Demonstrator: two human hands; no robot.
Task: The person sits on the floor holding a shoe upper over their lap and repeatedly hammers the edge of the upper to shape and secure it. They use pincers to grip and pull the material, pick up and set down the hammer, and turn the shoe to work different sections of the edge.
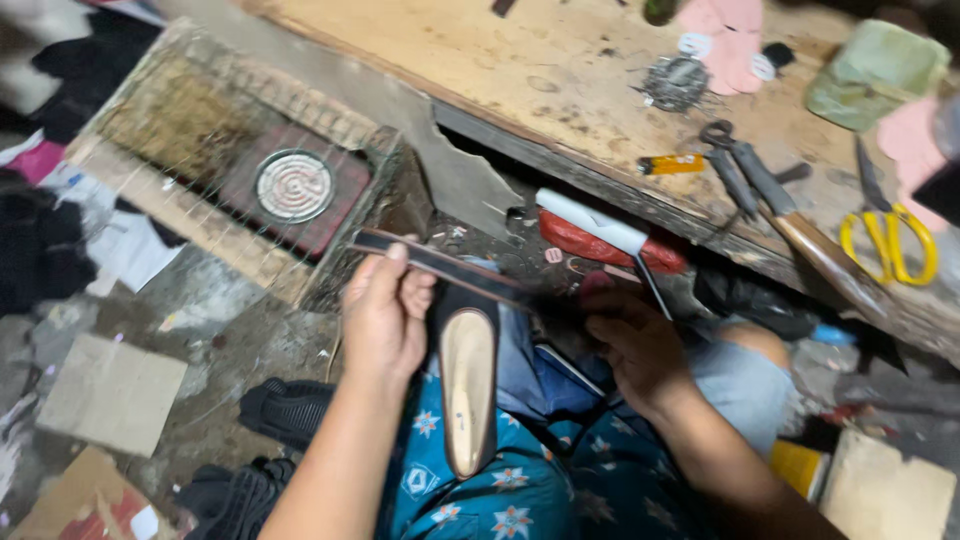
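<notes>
A dark flat shoe with a tan insole [469, 385] rests on my lap, toe pointing down. Across its heel end runs a long dark strap [450, 266]. My left hand [383, 318] pinches the strap near its left end, thumb on top. My right hand [637, 345] grips the strap's right end, its fingers curled in shadow. Both hands sit just below the front edge of a worn wooden workbench [560, 90].
On the bench lie yellow-handled scissors [893, 243], dark pliers [735, 165], a wooden-handled tool [815, 245], a small orange tool [672, 164] and a green container [876, 72]. A wire-covered heater with a round coil [293, 186] stands to the left. Cardboard and dark cloth litter the floor.
</notes>
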